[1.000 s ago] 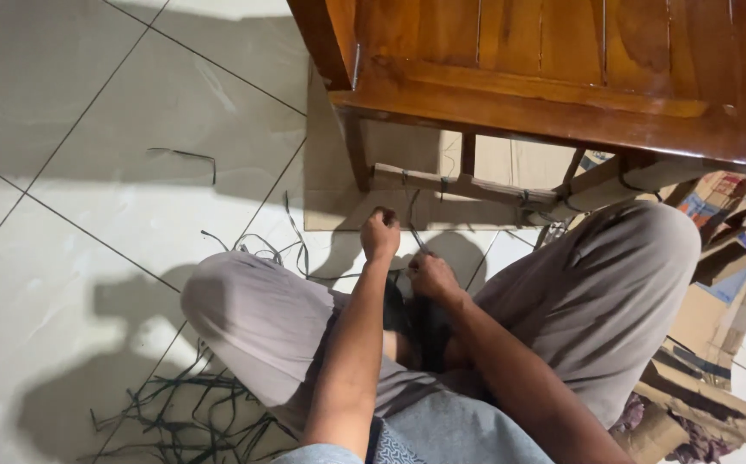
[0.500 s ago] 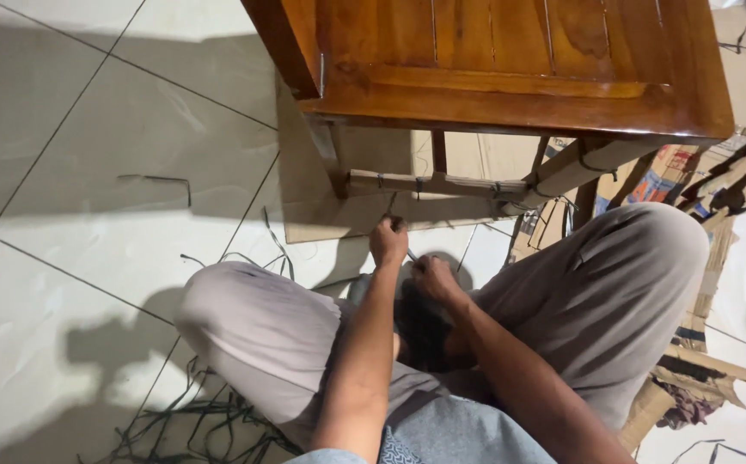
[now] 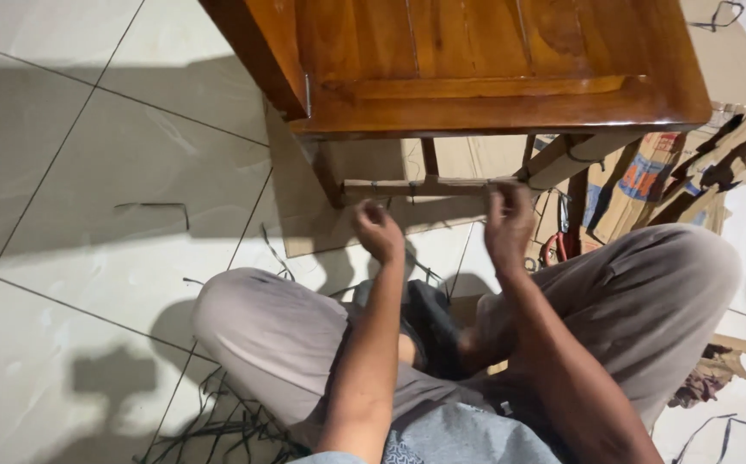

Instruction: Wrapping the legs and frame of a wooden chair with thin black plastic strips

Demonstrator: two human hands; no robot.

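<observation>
Landmark: wooden chair, seen from above, its seat cut off by the upper edge of the view.

Hidden or unclear:
- The chair's lower rung is partly covered by the right hand at its right end; the legs below the seat are mostly hidden by the seat itself.
- A thin dark strand seems to run down from the rung toward the lap; its course is too fine to be followed with certainty.
- A dark bundle lies between the crossed legs, below the chair; its kind cannot be made out.
- Flattened cardboard is spread under and to the right of the chair, cut off at the right edge.
- Loose dark strips are scattered on the tiled floor below and left of the chair, partly hidden by the knee.

Hands:
- Left hand: raised just below the rung's left part, fingers curled together in a loose fist; whether a strand is pinched inside cannot be told.
- Right hand: blurred, held at the rung's right end, fingers bent and close together, tips seemingly touching the rung; a grip cannot be confirmed.
</observation>
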